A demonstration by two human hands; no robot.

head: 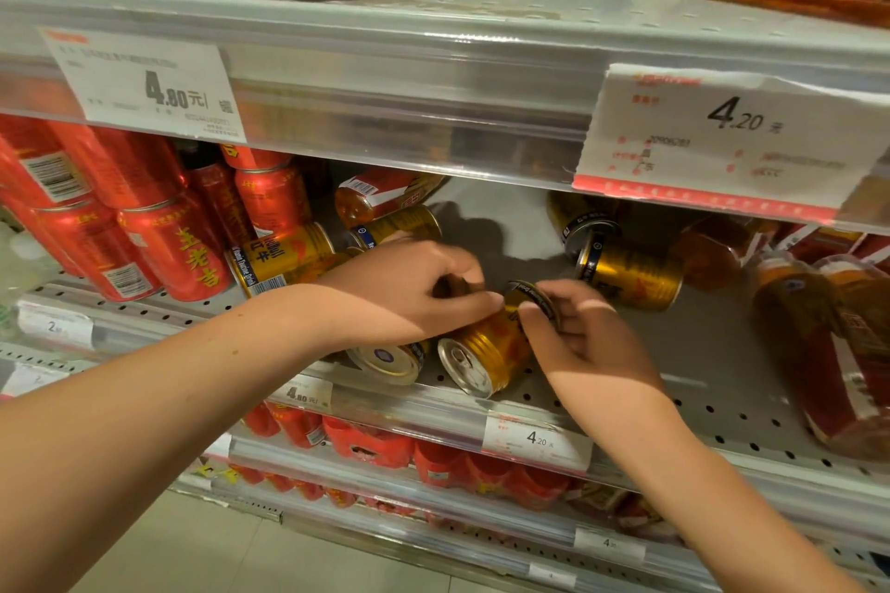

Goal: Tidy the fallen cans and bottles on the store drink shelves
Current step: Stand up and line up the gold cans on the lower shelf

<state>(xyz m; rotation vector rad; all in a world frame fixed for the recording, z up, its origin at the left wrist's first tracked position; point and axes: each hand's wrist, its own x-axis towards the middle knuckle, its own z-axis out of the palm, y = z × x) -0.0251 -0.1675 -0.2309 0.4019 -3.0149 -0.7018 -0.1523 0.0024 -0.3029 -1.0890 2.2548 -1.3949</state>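
Middle shelf (684, 352), perforated metal.
- Gold can (486, 352): lies on its side near the front edge, lid toward the viewer.
- Left hand (424, 289): fingers curled, gripping the gold can's upper side.
- Right hand (573, 332): fingers curled round a blue-rimmed can (530, 293) just behind.
- More gold cans (631, 274): toppled, further back.
- Red cans (159, 246): stacked at the left.

Both bare forearms reach in, the left from 8 o'clock, the right from 5 o'clock. The left hand (414, 289) has curled fingers, its thumb tip touching a gold can (486, 352); the right hand (578, 337) pinches the can's far end.
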